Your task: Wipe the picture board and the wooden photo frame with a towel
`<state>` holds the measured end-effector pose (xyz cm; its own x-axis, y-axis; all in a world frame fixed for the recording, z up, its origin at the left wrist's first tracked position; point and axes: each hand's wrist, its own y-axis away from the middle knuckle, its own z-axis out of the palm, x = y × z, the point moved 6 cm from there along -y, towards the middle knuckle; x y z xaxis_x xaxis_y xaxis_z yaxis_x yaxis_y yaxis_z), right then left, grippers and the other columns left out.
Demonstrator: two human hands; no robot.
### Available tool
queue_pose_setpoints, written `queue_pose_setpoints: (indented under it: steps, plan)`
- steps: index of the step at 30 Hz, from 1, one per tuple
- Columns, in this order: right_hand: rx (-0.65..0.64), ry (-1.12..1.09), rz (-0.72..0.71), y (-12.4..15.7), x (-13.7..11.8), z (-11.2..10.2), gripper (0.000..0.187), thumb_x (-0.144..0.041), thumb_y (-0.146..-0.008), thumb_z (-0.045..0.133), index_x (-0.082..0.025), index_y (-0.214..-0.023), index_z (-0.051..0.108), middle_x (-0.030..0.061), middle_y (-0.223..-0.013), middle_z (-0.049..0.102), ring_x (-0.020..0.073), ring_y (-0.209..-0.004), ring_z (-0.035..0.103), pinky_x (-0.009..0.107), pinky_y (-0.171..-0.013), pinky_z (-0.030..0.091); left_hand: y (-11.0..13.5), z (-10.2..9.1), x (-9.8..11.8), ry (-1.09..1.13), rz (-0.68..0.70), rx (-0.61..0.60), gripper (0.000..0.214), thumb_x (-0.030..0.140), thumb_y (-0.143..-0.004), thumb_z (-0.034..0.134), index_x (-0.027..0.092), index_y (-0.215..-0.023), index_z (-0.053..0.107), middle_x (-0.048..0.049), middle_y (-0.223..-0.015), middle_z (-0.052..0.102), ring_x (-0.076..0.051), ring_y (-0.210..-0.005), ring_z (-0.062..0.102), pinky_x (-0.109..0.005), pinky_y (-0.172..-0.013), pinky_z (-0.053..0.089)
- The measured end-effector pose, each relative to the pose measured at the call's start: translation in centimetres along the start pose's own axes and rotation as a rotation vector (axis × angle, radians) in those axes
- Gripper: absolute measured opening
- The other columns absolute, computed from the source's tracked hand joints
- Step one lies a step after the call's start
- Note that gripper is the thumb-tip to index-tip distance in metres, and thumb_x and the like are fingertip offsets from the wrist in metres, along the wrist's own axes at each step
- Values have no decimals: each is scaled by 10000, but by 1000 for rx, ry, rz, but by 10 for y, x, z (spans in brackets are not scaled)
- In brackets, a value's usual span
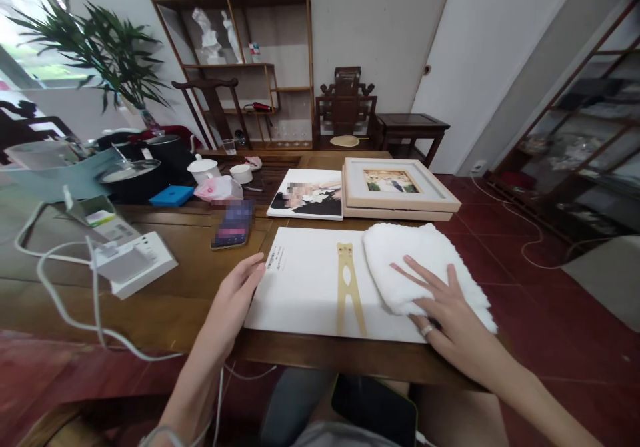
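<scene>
In the head view, a white panel (305, 280) lies on the wooden table in front of me, printed with small text and a barcode at its upper left. Fixed or resting on it is a gold A-shaped piece (347, 287), its two legs toward me. My left hand (240, 287) touches the panel's left edge with fingers stretched out; its thumb is hard to make out. Over the panel's right part lies a folded white fluffy towel (400, 250). My right hand (445, 304), wearing a ring, rests on the towel with fingers spread.
Behind the panel are a photo print (310, 194) and stacked pale picture frames (400, 204). A phone (234, 224), a pink-white packet (219, 188), a blue box (173, 196) and an opened white box (135, 264) with cables stand left. Another phone (375, 407) lies on my lap.
</scene>
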<state>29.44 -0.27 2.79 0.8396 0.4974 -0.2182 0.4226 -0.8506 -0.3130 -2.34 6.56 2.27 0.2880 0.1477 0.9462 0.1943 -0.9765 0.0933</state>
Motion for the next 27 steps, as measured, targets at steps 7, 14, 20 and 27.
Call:
queue_pose_setpoints:
  steps: [7,14,20,27]
  plan:
    - [22,-10,-22,-9,-6,-1,298,-95,-825,440,-251,-922,675,64,-1445,432,306,-1392,232,742,-1023,49,-6,-7,10,332,-206,-82,378,413,-689,644,160,-968,681,-119,-1110,699,-315,-1167,569,-484,-1056,355]
    - [-65,34,-122,-13,-26,-9,278,-443,-772,653,-202,-908,634,142,-1497,327,396,-1383,208,768,-1013,50,22,-18,18,545,-299,-161,509,514,-802,472,234,-1216,568,-122,-1219,646,-368,-1098,607,-563,-854,513]
    - [187,46,-301,-9,-48,-9,115,-121,-683,617,-164,-760,543,240,-1497,276,413,-1359,256,655,-1038,312,52,-47,40,504,-266,7,787,670,-694,507,325,-1390,383,-91,-1246,636,-422,-1130,570,-607,-805,519]
    - [556,-12,-332,-10,-44,-54,160,-89,-722,539,-242,-681,517,124,-1167,656,324,-1131,581,476,-816,569,61,-42,61,333,17,81,584,666,-843,320,382,-1323,493,7,-1216,654,-353,-1203,537,-582,-911,502]
